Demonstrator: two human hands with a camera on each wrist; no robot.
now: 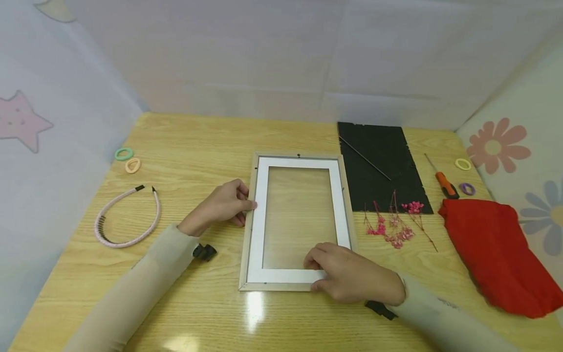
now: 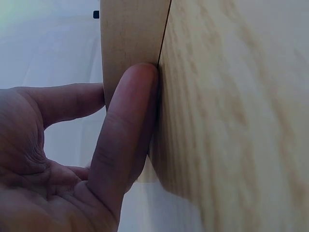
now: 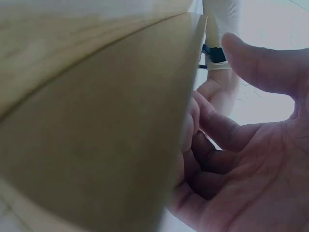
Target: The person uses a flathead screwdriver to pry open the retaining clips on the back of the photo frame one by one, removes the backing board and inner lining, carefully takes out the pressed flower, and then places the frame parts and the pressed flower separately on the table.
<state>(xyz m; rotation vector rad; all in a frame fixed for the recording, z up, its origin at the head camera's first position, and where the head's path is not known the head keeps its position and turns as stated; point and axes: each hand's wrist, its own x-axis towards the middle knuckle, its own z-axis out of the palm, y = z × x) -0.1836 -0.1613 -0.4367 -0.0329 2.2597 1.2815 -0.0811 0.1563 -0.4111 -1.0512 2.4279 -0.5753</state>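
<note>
A light wooden picture frame [image 1: 245, 249] lies on the table with a white mat [image 1: 258, 225] inside it, around a see-through middle. At its left side my left hand [image 1: 226, 201] holds the rim, the thumb over the top and another finger against the outer wooden side [image 2: 133, 43]. Over the lower right corner, my right hand [image 1: 349, 274] reaches in with bent fingers [image 3: 212, 159] that touch inside the rim. Its thumb [image 3: 256, 63] stands away from the wood. What those fingertips touch is hidden in the right wrist view.
A black backing board [image 1: 374, 161] with a thin rod [image 1: 365, 157] on it lies behind right. Pink dried flowers [image 1: 400, 234], a screwdriver [image 1: 444, 183], hair ties [image 1: 467, 188] and red cloth [image 1: 497, 254] lie rightward. A headband [image 1: 125, 243] and more hair ties [image 1: 124, 154] lie left.
</note>
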